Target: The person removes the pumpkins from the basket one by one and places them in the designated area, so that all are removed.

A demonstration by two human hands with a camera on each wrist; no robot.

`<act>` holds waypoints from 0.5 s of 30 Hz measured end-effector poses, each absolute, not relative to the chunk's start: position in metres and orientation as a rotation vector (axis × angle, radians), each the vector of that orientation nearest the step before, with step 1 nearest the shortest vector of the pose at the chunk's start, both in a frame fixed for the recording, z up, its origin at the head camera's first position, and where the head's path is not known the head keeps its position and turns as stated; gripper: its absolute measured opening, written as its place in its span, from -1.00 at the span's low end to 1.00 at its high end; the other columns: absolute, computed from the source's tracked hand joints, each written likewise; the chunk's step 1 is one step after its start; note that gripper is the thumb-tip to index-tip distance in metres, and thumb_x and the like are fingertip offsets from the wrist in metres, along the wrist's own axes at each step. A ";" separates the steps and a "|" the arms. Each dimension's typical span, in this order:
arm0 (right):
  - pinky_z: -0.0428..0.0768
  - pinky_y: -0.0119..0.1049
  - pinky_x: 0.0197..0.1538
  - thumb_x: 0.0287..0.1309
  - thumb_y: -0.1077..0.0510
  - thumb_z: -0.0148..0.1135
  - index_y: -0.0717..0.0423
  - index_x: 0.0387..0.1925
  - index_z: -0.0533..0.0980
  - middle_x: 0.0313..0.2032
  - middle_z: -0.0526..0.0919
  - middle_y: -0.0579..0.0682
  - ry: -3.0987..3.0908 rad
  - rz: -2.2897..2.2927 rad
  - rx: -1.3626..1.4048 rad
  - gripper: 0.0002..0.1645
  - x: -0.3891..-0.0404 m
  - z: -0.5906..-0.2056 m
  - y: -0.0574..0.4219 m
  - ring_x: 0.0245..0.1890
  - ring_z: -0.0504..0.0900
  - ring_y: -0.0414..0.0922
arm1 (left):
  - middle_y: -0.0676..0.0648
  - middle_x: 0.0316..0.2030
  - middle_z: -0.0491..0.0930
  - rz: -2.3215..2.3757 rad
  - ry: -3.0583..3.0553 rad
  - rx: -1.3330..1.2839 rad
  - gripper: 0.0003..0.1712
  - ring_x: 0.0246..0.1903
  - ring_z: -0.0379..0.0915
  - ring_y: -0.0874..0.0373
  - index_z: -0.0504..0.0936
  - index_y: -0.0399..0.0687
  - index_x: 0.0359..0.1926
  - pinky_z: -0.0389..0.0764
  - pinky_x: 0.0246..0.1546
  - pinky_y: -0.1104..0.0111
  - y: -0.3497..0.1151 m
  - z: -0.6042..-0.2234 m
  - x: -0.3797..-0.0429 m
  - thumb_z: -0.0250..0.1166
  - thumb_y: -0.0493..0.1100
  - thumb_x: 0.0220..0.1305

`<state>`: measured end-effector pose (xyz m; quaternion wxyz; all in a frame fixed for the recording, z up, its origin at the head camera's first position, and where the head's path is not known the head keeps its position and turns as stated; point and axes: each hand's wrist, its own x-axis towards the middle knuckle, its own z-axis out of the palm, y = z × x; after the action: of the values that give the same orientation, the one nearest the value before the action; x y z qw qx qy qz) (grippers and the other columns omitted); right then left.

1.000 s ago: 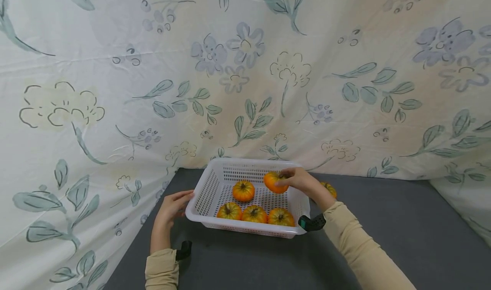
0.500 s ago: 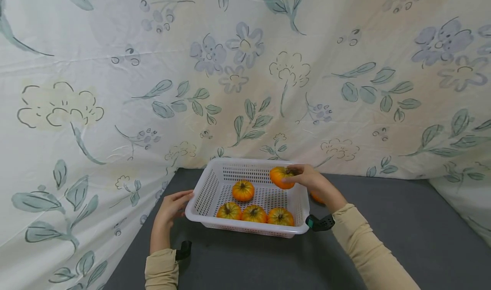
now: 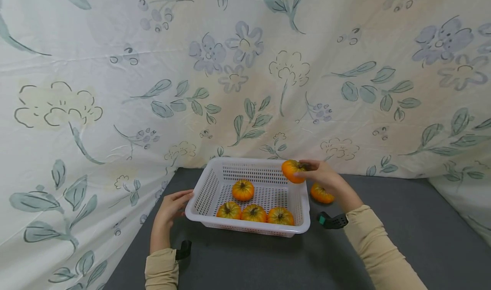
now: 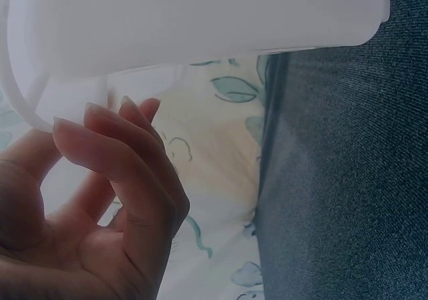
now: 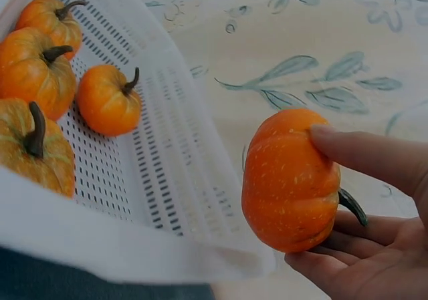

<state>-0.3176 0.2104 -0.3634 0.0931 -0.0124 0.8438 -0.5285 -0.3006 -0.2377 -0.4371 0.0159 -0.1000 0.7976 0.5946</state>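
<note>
My right hand (image 3: 322, 173) holds a small orange pumpkin (image 3: 293, 171) over the back right corner of the white plastic basket (image 3: 245, 230). In the right wrist view the thumb presses one side of that pumpkin (image 5: 291, 180), fingers are on the other, and its dark stem points toward the palm. At the basket's left end, my left hand (image 3: 170, 209) grips the rim, its curled fingers (image 4: 134, 160) seen from below in the left wrist view. Several small pumpkins sit inside the basket: a front row, plus one pumpkin (image 3: 243, 190) behind it.
Another pumpkin (image 3: 321, 193) lies on the dark grey table (image 3: 402, 222), just right of the basket and partly behind my right wrist. A floral cloth (image 3: 245, 68) hangs behind the table and along its left side.
My right hand has lifted the pumpkin up and to the right, from inside the basket to above its corner. The pumpkin outside shows more now. My left hand stays at the rim.
</note>
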 end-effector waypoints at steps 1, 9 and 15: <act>0.17 0.22 0.40 0.16 -0.03 0.36 0.19 0.45 0.15 0.41 0.20 0.33 2.504 -1.574 -0.033 -0.05 -0.318 -0.364 0.213 0.39 0.23 0.25 | -0.08 -0.09 0.68 1.853 2.476 -0.308 -0.40 -0.34 0.64 0.24 0.53 -0.19 0.23 0.59 -0.37 0.32 -0.238 -0.437 -0.301 0.32 0.04 0.27; 0.21 0.21 0.38 0.15 -0.12 0.35 0.16 0.48 0.10 0.44 0.15 0.35 2.528 -1.567 0.016 0.02 -0.316 -0.365 0.230 0.39 0.20 0.28 | -0.09 -0.07 0.68 1.853 2.480 -0.317 -0.40 -0.33 0.64 0.23 0.54 -0.20 0.22 0.60 -0.35 0.32 -0.237 -0.436 -0.300 0.33 0.04 0.26; 0.15 0.18 0.42 0.17 -0.09 0.35 0.16 0.49 0.06 0.46 0.08 0.34 2.484 -1.633 0.028 0.03 -0.314 -0.367 0.244 0.43 0.16 0.26 | -0.11 -0.04 0.67 1.848 2.482 -0.318 -0.38 -0.31 0.64 0.22 0.54 -0.19 0.23 0.60 -0.35 0.32 -0.238 -0.436 -0.301 0.33 0.06 0.25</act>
<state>-0.3143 0.2436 -0.3672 0.0845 0.0094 0.8326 -0.5473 -0.3006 -0.2377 -0.4362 0.0154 -0.1023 0.7979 0.5939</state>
